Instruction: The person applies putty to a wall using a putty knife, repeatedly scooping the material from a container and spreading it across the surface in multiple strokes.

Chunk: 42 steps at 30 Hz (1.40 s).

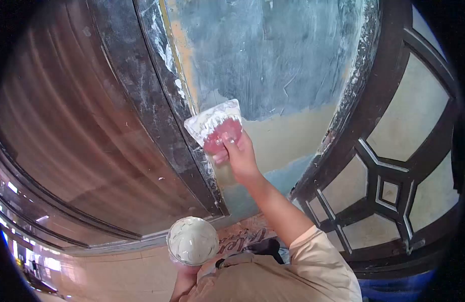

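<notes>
My right hand (241, 156) is closed round the red grip of a putty knife (223, 128), with the thumb on its face. White paste is smeared over the wide blade, which lies at the wall (272, 126) close to the dark door frame's edge. Low in the view, my left hand (186, 269) holds up a round container of white putty (193, 240) from below. The container hides most of those fingers.
The wall strip has a blue-grey upper part and a beige band below. Left of it stands a dark frame (177, 146) with a curtained glass pane (86, 136). On the right is a dark panelled door (361, 201). Tan floor (116, 272) shows lower left.
</notes>
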Available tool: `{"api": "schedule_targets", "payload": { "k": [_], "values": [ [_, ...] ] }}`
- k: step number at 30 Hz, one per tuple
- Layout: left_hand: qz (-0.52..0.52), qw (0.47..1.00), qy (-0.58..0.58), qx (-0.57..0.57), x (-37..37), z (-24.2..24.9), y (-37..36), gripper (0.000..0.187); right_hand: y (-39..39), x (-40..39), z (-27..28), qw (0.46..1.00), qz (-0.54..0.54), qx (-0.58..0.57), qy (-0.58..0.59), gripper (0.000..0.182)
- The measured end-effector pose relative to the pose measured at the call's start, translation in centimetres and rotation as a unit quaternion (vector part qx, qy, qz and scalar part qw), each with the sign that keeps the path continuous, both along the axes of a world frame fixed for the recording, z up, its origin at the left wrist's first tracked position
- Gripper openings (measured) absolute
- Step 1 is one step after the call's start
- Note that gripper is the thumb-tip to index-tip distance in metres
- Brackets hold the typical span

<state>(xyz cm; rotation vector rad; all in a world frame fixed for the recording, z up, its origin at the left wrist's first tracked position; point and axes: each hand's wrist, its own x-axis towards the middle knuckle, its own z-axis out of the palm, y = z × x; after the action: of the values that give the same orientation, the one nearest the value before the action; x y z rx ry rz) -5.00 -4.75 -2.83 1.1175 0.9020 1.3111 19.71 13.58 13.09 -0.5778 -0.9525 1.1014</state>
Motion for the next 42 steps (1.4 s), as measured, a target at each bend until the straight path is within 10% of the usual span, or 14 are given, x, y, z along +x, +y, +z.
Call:
{"api": "schedule_targets", "payload": {
  "k": [2,3,9,18,22,24,25,27,32,37,39,42],
  "values": [
    [-0.016,0.985,-0.167,-0.039,0.1,0.2,0.0,0.057,0.5,-0.3,0.3,0.998,-0.013,-0.067,-0.01,0.022],
    [0.014,0.998,0.054,0.023,-0.1,0.5,-0.1,0.057,1.3,-0.5,-2.6,0.996,-0.042,-0.078,0.001,0.021],
    [-0.002,0.993,-0.119,-0.018,-0.5,-0.2,0.1,0.057,-4.9,0.3,-23.1,0.938,0.003,-0.346,-0.007,0.019],
    [-0.042,0.911,-0.399,-0.093,-0.8,-0.8,-0.7,0.056,-0.7,-0.4,-4.3,0.998,0.012,-0.049,-0.025,0.025],
    [-0.061,0.922,-0.377,-0.067,0.1,1.5,-0.8,0.064,1.1,0.2,-6.6,0.997,-0.015,-0.055,-0.045,0.024],
    [0.091,0.967,0.215,0.106,-0.1,1.0,-1.0,0.082,0.0,0.4,-12.5,0.984,-0.049,-0.167,-0.042,0.021],
    [0.092,0.966,0.216,0.105,-0.5,0.9,-1.1,0.082,-0.4,0.8,-16.8,0.976,-0.045,-0.208,-0.041,0.022],
    [0.118,0.819,0.542,0.147,-1.2,0.9,-1.7,0.092,-2.6,1.5,-25.0,0.958,-0.033,-0.285,-0.017,0.025],
    [0.111,0.812,0.555,0.139,-1.3,0.3,-1.2,0.091,-4.6,3.3,-28.9,0.921,-0.027,-0.389,-0.002,0.023],
    [0.092,0.83,0.521,0.176,0.1,-0.2,-0.4,0.09,-1.9,4.0,-9.7,0.983,-0.023,-0.18,-0.004,0.022],
    [0.031,0.938,0.329,0.104,0.0,-2.7,0.1,0.082,-0.9,4.2,-6.6,0.991,-0.015,-0.134,-0.017,0.024],
    [0.04,0.912,0.384,0.135,0.4,-2.6,0.5,0.077,-0.1,4.4,-6.4,0.995,-0.01,-0.101,0.01,0.024]
  ]
}}
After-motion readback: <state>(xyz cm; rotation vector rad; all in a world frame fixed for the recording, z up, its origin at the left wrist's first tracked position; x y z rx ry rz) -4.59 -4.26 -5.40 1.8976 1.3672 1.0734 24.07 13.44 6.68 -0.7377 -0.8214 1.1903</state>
